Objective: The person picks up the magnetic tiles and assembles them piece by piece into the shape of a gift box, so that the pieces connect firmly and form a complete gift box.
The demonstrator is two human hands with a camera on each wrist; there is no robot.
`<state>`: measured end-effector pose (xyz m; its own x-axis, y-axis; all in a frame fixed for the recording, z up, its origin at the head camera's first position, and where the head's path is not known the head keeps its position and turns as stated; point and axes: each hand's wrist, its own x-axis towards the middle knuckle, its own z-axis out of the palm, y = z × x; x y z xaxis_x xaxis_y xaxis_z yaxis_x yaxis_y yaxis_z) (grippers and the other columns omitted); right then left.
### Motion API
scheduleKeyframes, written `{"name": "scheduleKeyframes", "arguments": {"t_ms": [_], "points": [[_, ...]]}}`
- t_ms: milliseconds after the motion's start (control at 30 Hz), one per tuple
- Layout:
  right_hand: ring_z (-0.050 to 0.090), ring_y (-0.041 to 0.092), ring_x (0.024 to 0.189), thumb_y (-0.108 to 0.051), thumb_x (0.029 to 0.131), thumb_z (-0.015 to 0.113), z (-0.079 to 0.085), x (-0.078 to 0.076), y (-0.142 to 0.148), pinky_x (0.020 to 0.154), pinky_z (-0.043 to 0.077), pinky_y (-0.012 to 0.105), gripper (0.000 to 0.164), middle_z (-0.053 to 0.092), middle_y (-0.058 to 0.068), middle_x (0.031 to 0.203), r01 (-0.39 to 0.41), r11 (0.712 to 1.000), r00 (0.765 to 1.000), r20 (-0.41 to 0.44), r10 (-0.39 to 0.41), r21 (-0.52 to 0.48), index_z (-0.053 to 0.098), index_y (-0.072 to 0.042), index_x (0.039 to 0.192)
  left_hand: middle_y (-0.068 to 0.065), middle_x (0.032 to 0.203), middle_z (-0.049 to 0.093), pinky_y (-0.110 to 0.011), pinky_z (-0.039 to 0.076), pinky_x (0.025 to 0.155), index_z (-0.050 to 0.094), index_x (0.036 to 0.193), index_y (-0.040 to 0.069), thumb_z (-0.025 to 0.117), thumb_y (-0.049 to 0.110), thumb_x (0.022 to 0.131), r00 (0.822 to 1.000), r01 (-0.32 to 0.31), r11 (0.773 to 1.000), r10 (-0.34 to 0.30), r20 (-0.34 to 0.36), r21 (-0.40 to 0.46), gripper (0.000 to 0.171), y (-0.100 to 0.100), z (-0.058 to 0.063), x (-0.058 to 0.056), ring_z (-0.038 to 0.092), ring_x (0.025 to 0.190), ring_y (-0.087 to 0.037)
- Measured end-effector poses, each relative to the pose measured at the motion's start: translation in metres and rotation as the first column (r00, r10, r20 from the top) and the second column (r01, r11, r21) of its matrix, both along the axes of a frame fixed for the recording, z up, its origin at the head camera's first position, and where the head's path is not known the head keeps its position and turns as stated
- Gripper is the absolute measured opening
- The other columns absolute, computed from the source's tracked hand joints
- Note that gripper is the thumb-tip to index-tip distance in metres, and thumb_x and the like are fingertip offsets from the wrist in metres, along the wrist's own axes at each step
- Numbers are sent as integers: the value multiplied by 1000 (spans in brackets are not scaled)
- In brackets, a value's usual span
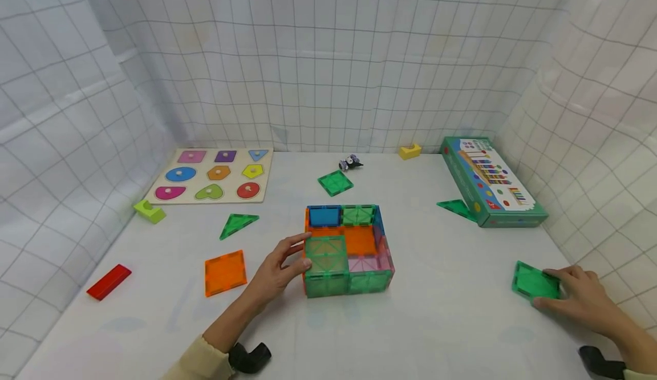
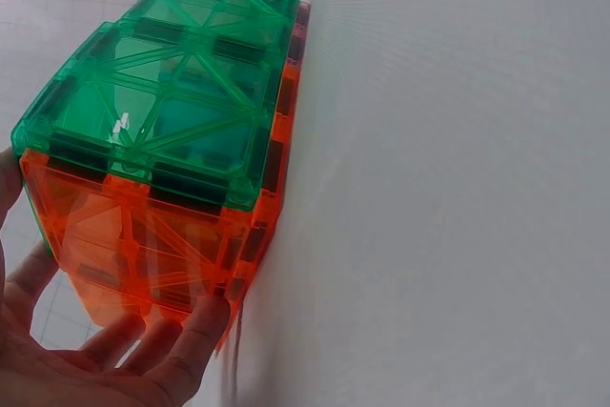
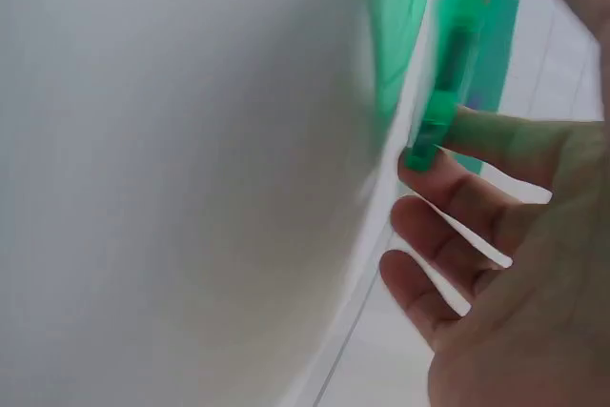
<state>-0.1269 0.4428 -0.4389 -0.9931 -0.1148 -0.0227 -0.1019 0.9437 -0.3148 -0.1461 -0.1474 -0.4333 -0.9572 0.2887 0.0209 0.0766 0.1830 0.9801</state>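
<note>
A low open-topped box [image 1: 328, 284] of clear magnetic tiles in green, orange, blue and pink stands mid-table. One green square tile [image 1: 326, 253] covers its front left quarter. My left hand [image 1: 277, 269] is at the box's left side, thumb and fingers spread against it; in the left wrist view, fingertips [image 2: 212, 314] touch the orange side wall [image 2: 124, 235] below the green top. Far to the right, my right hand [image 1: 582, 297] pinches a green square magnetic tile [image 1: 534, 282] by its edge. The right wrist view shows this tile [image 3: 440, 116] tilted between thumb and fingers.
Left of the box lie an orange square tile [image 1: 224, 274], a green triangle tile [image 1: 238, 224] and a red block [image 1: 109, 282]. Behind are a shape puzzle board [image 1: 231, 193], another green tile [image 1: 336, 182] and a small toy [image 1: 351, 162]. A green carton [image 1: 495, 183] stands back right.
</note>
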Motion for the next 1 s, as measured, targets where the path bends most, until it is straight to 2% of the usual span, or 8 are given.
{"name": "scheduleKeyframes", "arguments": {"t_ms": [100, 167, 300, 467, 600, 733, 1000], "points": [[35, 45, 101, -36, 78, 79, 12, -7, -39, 72, 36, 55, 72, 45, 27, 110, -74, 992, 996, -51, 70, -97, 52, 12, 124, -3, 150, 30, -54, 35, 103, 41, 145, 25, 61, 30, 95, 1000, -1, 1000, 1, -1, 3, 54, 0, -1, 0, 31, 136, -31], [34, 36, 104, -30, 78, 80, 21, -13, -71, 74, 36, 53, 67, 43, 22, 114, -159, 971, 984, -105, 143, -176, 53, 7, 127, -3, 150, 30, -54, 35, 103, 42, 144, 26, 62, 31, 95, 1000, -5, 1000, 5, -2, 3, 53, -1, -1, 0, 31, 136, -31], [31, 25, 109, -24, 77, 82, 35, -25, -132, 79, 37, 52, 66, 42, 11, 117, -344, 902, 932, -214, 294, -260, 52, 1, 131, -3, 150, 30, -53, 35, 103, 41, 144, 26, 61, 30, 95, 1000, -2, 1000, 2, -7, 8, 53, 0, -1, 0, 31, 136, -31], [32, 23, 112, -32, 76, 83, 46, -39, -194, 84, 40, 53, 71, 42, 7, 119, -487, 833, 867, -260, 425, -263, 52, -3, 133, -3, 150, 31, -54, 35, 103, 41, 144, 26, 61, 29, 96, 1000, 2, 1000, -2, -5, 15, 53, 0, -2, 0, 31, 136, -31], [34, 22, 111, -41, 75, 82, 51, -48, -230, 86, 42, 49, 73, 42, 5, 118, -553, 798, 829, -251, 499, -239, 54, -5, 132, -4, 150, 30, -55, 34, 103, 42, 144, 27, 61, 29, 96, 1000, 0, 1000, 0, -4, 15, 52, 0, -2, 0, 30, 136, -32], [34, 20, 109, -42, 73, 83, 51, -55, -252, 86, 42, 45, 75, 42, 3, 117, -599, 768, 798, -249, 549, -225, 54, -4, 132, -4, 150, 31, -55, 34, 103, 42, 144, 28, 61, 30, 95, 1000, -1, 1000, 2, -2, 9, 52, 0, -1, 0, 30, 136, -31], [35, 21, 108, -43, 74, 82, 47, -60, -271, 83, 42, 42, 74, 42, 4, 116, -625, 745, 779, -256, 573, -234, 54, -4, 131, -6, 151, 30, -55, 35, 102, 41, 145, 24, 60, 27, 96, 1000, 11, 1000, -11, -23, 9, 52, 0, -1, 0, 31, 136, -34]]}}
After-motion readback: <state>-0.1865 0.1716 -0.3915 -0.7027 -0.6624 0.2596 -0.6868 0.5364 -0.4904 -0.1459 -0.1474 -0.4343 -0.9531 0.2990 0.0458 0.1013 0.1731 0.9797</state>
